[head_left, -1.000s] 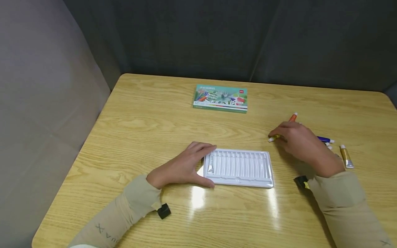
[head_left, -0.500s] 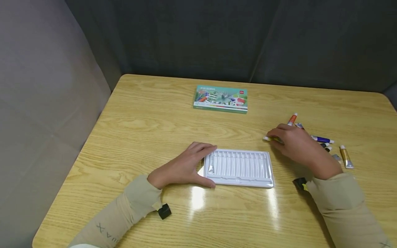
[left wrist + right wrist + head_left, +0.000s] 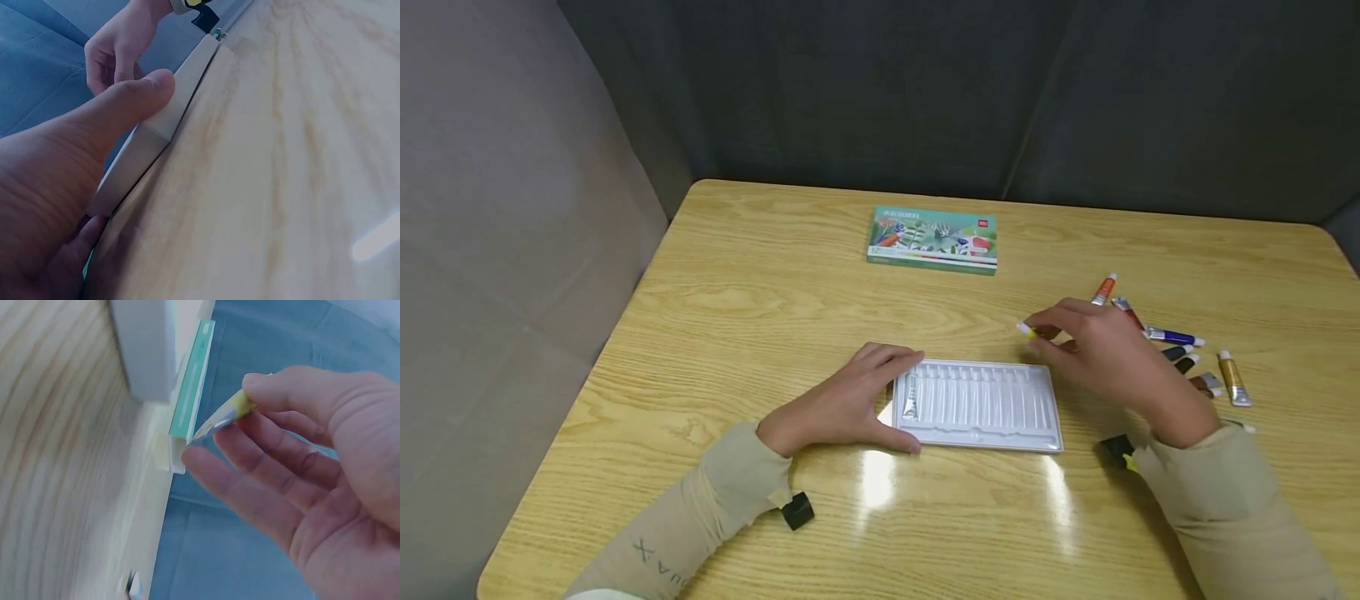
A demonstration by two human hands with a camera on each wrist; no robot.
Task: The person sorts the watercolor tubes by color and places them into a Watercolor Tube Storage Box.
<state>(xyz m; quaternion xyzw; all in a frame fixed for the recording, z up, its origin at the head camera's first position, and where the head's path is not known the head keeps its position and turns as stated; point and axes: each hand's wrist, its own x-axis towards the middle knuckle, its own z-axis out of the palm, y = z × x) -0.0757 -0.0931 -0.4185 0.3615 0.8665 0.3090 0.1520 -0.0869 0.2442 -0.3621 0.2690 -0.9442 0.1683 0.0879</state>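
Observation:
My left hand (image 3: 846, 404) holds the left end of a white plastic tray (image 3: 981, 437), thumb on the near edge and fingers at the far edge. One tube with a silver end (image 3: 912, 400) lies in the tray's leftmost slot; the slots to its right show bare. Just beyond the tray's far right corner, my right hand (image 3: 1108, 350) pinches a yellow paint tube (image 3: 234, 407) between thumb and fingers. Its white cap (image 3: 1023, 327) points left in the head view. In the left wrist view, the thumb (image 3: 140, 97) presses against the tray's side wall (image 3: 181, 94).
A green paint box (image 3: 932, 240) lies toward the back of the table. Right of my right hand are scattered paint tubes: an orange one (image 3: 1103, 289), a blue one (image 3: 1176, 337), a gold one (image 3: 1235, 379) and several darker ones. A dark curtain (image 3: 880, 92) hangs behind.
My right hand has drawn the yellow paint tube leftward toward the tray, away from the other tubes, uncovering more of them. The left hand and tray have stayed in place.

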